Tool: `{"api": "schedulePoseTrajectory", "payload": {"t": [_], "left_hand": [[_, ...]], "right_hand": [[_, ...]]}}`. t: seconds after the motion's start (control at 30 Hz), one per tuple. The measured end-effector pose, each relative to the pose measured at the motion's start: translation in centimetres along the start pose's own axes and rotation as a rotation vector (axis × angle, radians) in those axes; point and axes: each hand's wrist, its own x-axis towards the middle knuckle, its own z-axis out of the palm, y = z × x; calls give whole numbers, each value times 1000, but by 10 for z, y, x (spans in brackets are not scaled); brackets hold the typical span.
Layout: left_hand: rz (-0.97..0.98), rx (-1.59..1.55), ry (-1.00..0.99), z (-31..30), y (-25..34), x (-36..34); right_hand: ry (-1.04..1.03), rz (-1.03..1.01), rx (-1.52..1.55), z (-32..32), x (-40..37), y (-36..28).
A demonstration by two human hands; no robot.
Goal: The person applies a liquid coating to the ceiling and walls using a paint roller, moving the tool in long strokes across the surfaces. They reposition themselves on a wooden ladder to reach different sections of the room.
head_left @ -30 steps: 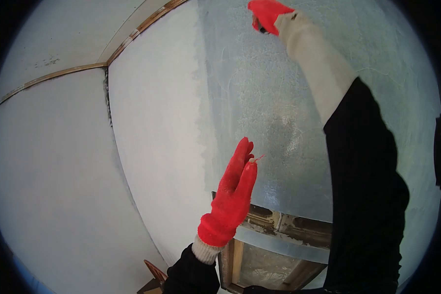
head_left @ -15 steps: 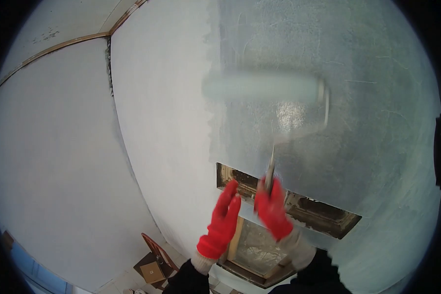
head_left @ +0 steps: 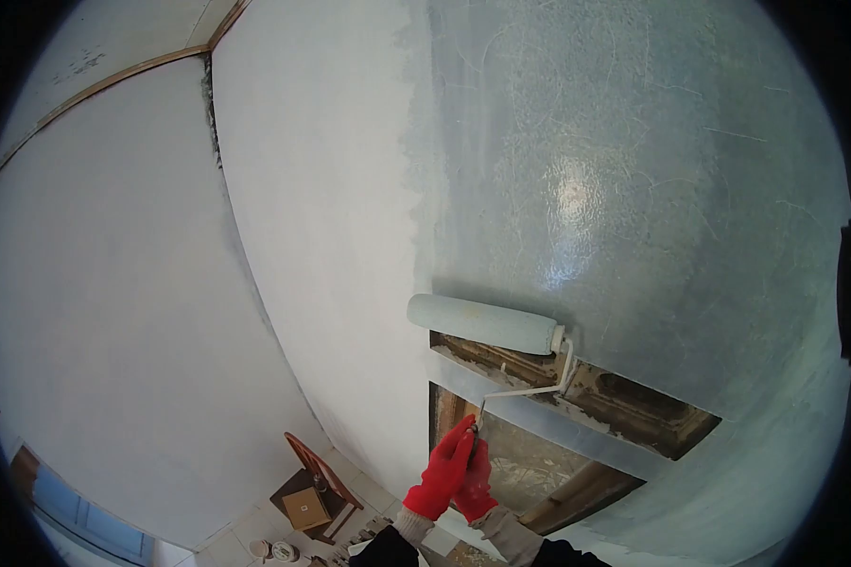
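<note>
In the head view a paint roller (head_left: 482, 322) with a pale, wide sleeve lies against the wall just above the framed opening (head_left: 624, 406). Its white wire frame (head_left: 529, 389) bends down to a handle between my hands. My right hand (head_left: 477, 487), in a red glove, is closed round that handle. Beside it and partly in front, my left hand (head_left: 437, 474), also red-gloved, has its fingers closed at the top of the handle. The hands overlap, so most of the handle is hidden. Wet, grey-green wall (head_left: 577, 189) shines above the roller.
White wall (head_left: 331, 189) meets the damp-looking part along a ragged edge. A window (head_left: 529, 463) sits below the opening. On the floor at lower left are a wooden chair (head_left: 321, 472) bearing a cardboard box (head_left: 306, 508), and small containers (head_left: 284, 551).
The roller has come down the wall to the upper edge of the opening. My left hand, apart with fingers extended before, now joins my right on the handle.
</note>
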Motion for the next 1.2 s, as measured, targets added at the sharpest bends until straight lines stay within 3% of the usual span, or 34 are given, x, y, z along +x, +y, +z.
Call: {"api": "schedulePoseTrajectory", "payload": {"t": [0.03, 0.07, 0.33, 0.43, 0.5, 0.53, 0.63, 0.73, 0.83, 0.97, 1.0, 1.03, 1.07, 1.13, 1.17, 1.2], "left_hand": [[2, 1, 2, -1, 0, 2], [-13, 9, -2, -3, 1, 3], [29, 84, -1, -14, 13, 22], [183, 173, 20, -20, 22, 31], [262, 133, 243, -29, 19, 40], [287, 75, 299, -25, 49, 30], [417, 49, 327, -39, 69, 32], [456, 42, 248, -33, 105, 25], [496, 82, 192, -25, 138, 21], [539, 68, 153, -14, 162, 14], [566, 65, 127, -11, 164, 12], [594, 62, 100, -9, 165, 9], [591, 68, 96, -8, 167, 6], [593, 77, 104, -9, 166, 3], [584, 85, 115, -9, 165, 1], [589, 102, 128, -10, 166, -4]], "right_hand": [[220, 635, -415, 14, 13, -30], [301, 907, -544, 30, 34, -49], [457, 988, -502, 65, 78, -45], [516, 1003, -449, 79, 106, -37], [546, 1005, -395, 89, 133, -29], [440, 974, -763, 77, 117, -12], [295, 970, -885, 90, 180, -5], [255, 766, -1026, 98, 243, 16], [209, 740, -972, 102, 330, 29], [64, 421, -1067, 108, 451, 55], [-30, 53, -1313, 104, 475, 70], [113, 239, -1155, 117, 512, 72], [-357, -262, -1797, 107, 542, 84], [-109, 172, -1175, 118, 605, 98], [-145, 89, -1189, 117, 635, 109], [-514, -368, -1621, 110, 667, 118]]}}
